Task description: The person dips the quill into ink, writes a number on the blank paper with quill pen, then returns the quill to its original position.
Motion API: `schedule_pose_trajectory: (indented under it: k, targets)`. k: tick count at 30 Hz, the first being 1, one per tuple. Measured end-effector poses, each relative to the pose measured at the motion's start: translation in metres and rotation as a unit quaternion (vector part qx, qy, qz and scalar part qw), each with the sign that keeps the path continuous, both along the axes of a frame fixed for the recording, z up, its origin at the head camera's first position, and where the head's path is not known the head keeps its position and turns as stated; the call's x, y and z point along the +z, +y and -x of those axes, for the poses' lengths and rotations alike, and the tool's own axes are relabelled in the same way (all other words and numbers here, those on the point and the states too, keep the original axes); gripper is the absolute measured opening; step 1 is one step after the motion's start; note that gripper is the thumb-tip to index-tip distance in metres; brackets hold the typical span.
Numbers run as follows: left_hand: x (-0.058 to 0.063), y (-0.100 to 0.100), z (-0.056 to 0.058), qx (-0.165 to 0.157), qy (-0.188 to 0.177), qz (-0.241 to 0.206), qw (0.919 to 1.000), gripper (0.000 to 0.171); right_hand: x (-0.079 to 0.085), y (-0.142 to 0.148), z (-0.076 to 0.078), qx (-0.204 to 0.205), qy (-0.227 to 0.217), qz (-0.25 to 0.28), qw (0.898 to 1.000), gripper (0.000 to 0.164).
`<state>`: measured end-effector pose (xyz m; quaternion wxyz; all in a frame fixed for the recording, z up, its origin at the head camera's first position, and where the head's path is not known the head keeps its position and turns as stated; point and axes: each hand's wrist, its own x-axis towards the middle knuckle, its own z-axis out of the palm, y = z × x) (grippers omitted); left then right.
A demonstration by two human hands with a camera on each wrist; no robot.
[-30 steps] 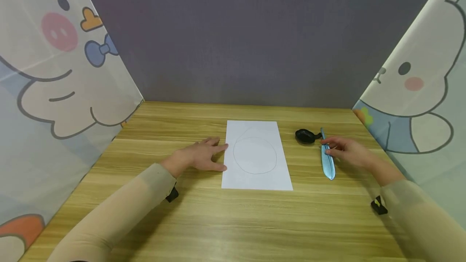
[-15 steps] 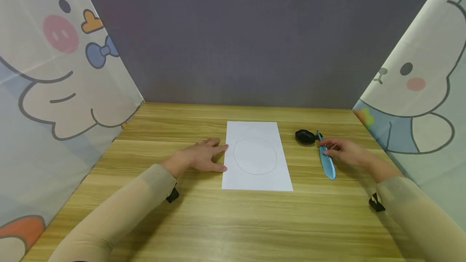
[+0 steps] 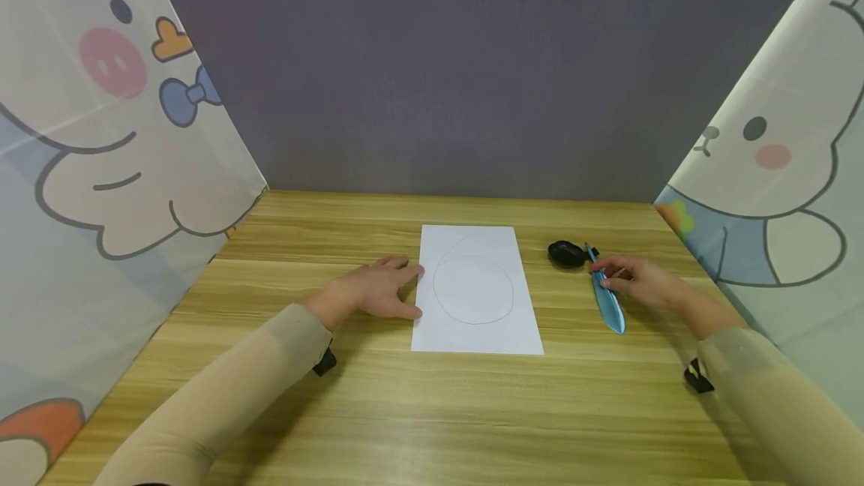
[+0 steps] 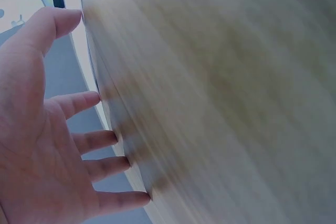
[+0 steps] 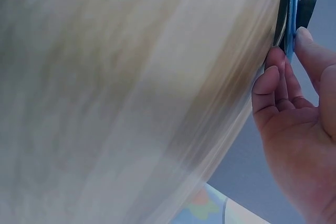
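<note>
With fingers spread, my left hand (image 3: 378, 291) rests on the table, its thumb and forefinger touching the left edge of a white sheet of paper (image 3: 475, 340). A thin, roughly round line with a loose tail is drawn on the sheet. In the left wrist view the left hand (image 4: 47, 129) shows straight fingertips on the wood. My right hand (image 3: 637, 280) pinches a long, narrow, shiny light-blue pouch-like thing (image 3: 610, 310) between thumb and fingers; its kind is unclear. In the right wrist view, the right hand (image 5: 294, 98) holds its blue edge (image 5: 293, 19), beside something dark.
A small black, spoon-shaped object (image 3: 567, 254) lies between the paper and the blue thing, its short handle reaching behind the blue thing. The wood-grain table (image 3: 418, 418) ends at a dark grey panel (image 3: 432, 73). Cartoon-printed cloths (image 3: 776, 186) hang at both sides.
The far end of the blue thing has swung slightly left in my right hand, so it lies more slanted. My left hand and the paper have hardly moved.
</note>
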<state>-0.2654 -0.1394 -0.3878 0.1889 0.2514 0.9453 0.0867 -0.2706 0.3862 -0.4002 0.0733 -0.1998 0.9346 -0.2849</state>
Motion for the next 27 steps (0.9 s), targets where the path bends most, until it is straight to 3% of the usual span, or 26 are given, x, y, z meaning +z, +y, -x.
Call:
schedule_pose_trajectory:
  k: [10,16,19,27]
  targets:
    - [0.0,0.009,0.0,0.009,0.02,0.015,0.9996,0.094,-0.004,0.006,-0.001,-0.012,0.002,0.012,1.0,0.035]
    - [0.001,0.009,0.0,0.016,0.012,0.007,0.9998,0.099,0.004,0.005,-0.006,-0.032,0.004,0.006,0.999,0.041]
    - [0.001,0.007,0.0,0.022,0.014,-0.009,0.9996,0.103,0.011,-0.001,-0.008,-0.036,0.026,-0.001,0.999,0.044]
    - [0.005,0.003,0.0,0.009,0.123,-0.061,0.9906,0.103,0.033,-0.065,-0.029,-0.044,0.084,-0.01,0.995,0.065]
